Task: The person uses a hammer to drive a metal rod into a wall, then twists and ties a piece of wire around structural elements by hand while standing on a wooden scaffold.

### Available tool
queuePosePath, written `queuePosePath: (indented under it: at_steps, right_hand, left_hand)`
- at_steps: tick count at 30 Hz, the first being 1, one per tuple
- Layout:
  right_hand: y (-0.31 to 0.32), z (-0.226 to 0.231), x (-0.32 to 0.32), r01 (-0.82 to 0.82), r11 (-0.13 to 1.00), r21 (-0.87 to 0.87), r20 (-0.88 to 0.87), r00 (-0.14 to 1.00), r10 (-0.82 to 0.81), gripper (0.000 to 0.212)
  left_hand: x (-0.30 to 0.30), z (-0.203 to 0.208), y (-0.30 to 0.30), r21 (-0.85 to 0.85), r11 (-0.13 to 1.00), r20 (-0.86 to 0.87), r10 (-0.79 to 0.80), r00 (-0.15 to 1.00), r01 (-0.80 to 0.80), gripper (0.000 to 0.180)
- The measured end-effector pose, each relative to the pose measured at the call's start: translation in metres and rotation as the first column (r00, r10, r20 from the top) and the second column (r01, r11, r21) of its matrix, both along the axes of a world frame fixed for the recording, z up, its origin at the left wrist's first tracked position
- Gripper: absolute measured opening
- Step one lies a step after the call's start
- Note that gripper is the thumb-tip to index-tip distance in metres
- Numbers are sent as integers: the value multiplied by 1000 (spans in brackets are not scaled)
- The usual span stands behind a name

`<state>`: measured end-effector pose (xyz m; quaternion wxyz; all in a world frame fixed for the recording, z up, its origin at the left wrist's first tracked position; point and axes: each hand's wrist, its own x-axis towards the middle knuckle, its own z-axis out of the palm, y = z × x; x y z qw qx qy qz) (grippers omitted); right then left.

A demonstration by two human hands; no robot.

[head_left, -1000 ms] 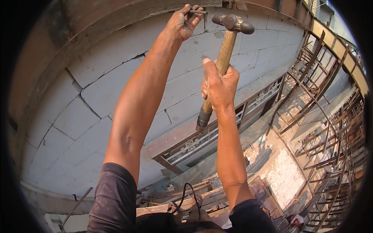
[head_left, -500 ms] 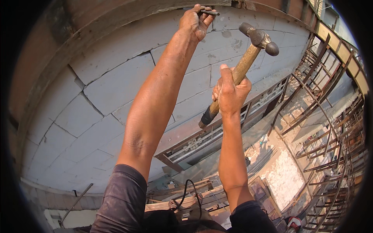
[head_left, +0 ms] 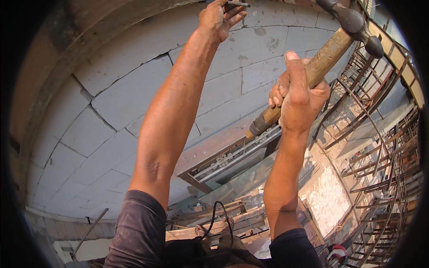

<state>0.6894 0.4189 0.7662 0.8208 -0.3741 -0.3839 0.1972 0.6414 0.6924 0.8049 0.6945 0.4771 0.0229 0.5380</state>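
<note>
- Far L: pale block wall is running behind the L arm, w/ dark gaps showing at some joints.
- L hand, up at top edge of view: is pinching a short metal rod, other fingers fanning out loosely; thumb's being partly cut off by frame edge. Rod's lying roughly level, tip pointing R in front of wall; can't tell if it's touching.
- Rod's looking stiff, fairly light, prob. a bit slick; mid-shank is seeming the best hold, ends left free.
- Mid, lower: ornate window grille is showing below the blocks.
- R hand: is clamping round mid-handle of a ball-peen hammer, thumb lying along the wood. Hands are staying well apart.
- Hammer's slanting up to R, head at top R, dark-wrapped butt at lower L. Prob. top-heavy, rigid, hard to break; wood's likely giving OK grip. Holding nearer the butt = more swing, mid-handle = more control.
- Far R: rusty metal framework is standing beyond the hammer.
- Vs 0.5 s ago: L hand + rod are sitting slightly higher & further L, fingers spreading more; R hand + hammer are sitting further R, looking bigger, so prob. closer to cam; head's now reaching the top edge.
</note>
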Motion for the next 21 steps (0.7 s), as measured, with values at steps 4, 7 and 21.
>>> queuePosePath:
  at_steps: [4, 7, 21]
  right_hand:
    - [52, -16, -7, 144, 932, 332, -165, 982, -93, 38]
    - [60, -34, 4, -308, 935, -177, -112, 950, 292, 37]
    - [27, -29, -8, -122, 974, -190, 1, 992, 125, 36]
  left_hand:
    - [3, 2, -2, 1, 1000, -77, 5, 997, -5, 47]
    - [-6, 1, 6, -39, 999, -133, 11, 991, -17, 76]
    - [-23, 10, -32, -192, 980, -183, 8, 983, -44, 109]
